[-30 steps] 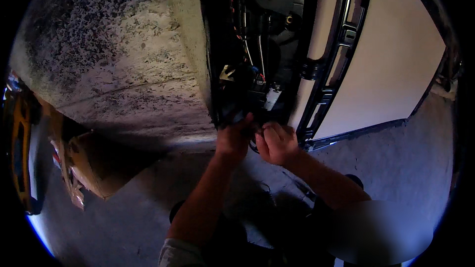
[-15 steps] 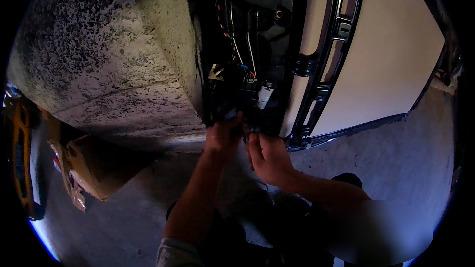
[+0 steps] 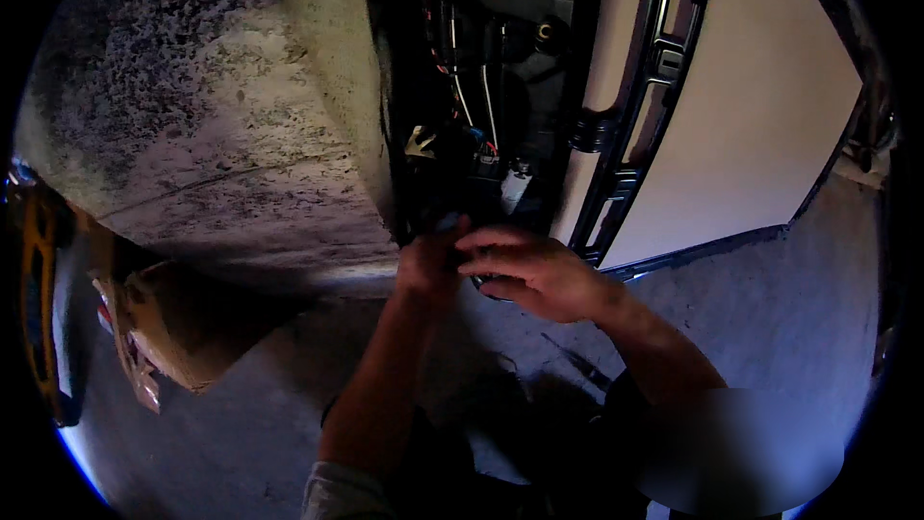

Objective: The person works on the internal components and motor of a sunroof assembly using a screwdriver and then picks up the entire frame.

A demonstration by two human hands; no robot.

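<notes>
My left hand [image 3: 426, 267] is closed at the lower end of a dark recess [image 3: 525, 96], its fingertips in shadow. What it grips there cannot be made out. My right hand [image 3: 553, 279] is right beside it, fingers stretched toward the left hand and somewhat apart, with nothing plainly held. Just above the hands in the recess are a white cylindrical part [image 3: 516, 191] and a plug with coloured wires [image 3: 488, 156]. Thin white-sheathed wires [image 3: 459, 67] run up from there.
Left of the recess stands a rough, mottled panel [image 3: 231, 125]. On the right is a smooth beige panel [image 3: 751, 96] with a long black slotted frame [image 3: 630, 135] along its side. A torn cardboard box [image 3: 192, 327] and a yellow-orange object [image 3: 38, 299] lie at the left on the grey floor [image 3: 250, 433].
My right hand has shifted a little up and right, turned over, and straightened its curled fingers. My left hand stays in nearly the same place.
</notes>
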